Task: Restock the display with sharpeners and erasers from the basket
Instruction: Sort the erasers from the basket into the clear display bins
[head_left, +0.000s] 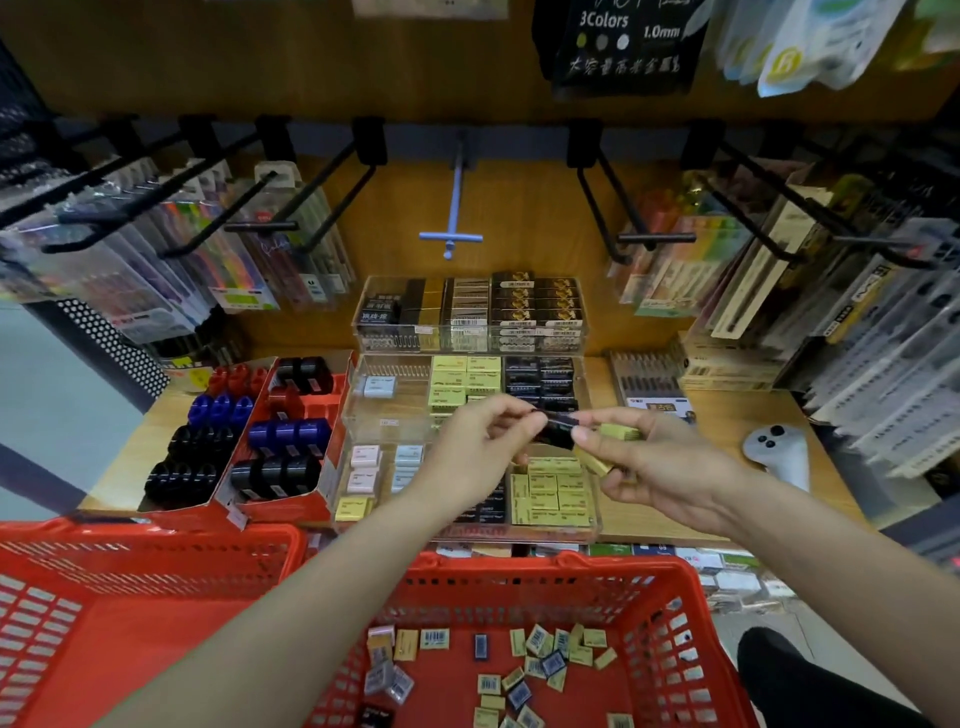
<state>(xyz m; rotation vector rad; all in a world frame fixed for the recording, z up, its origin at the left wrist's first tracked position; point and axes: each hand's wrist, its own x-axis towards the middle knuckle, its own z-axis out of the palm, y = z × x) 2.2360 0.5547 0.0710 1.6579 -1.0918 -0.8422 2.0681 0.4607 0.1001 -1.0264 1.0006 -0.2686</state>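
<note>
From the head camera I see my left hand (480, 441) and right hand (654, 457) meeting above the clear plastic display trays (363, 415), both pinching one small black-wrapped eraser (558, 431) at its ends. My right hand's curled fingers also hold two yellow-wrapped erasers (615, 434). Beneath the hands, one tray compartment holds a block of yellow erasers (553, 493), too tightly packed for me to count. At left, two red cardboard boxes (291, 499) carry rows of black, blue and red round sharpeners (288, 434). Nearest me are two red plastic baskets (519, 577); the right one holds some thirty loose erasers (540, 660).
</note>
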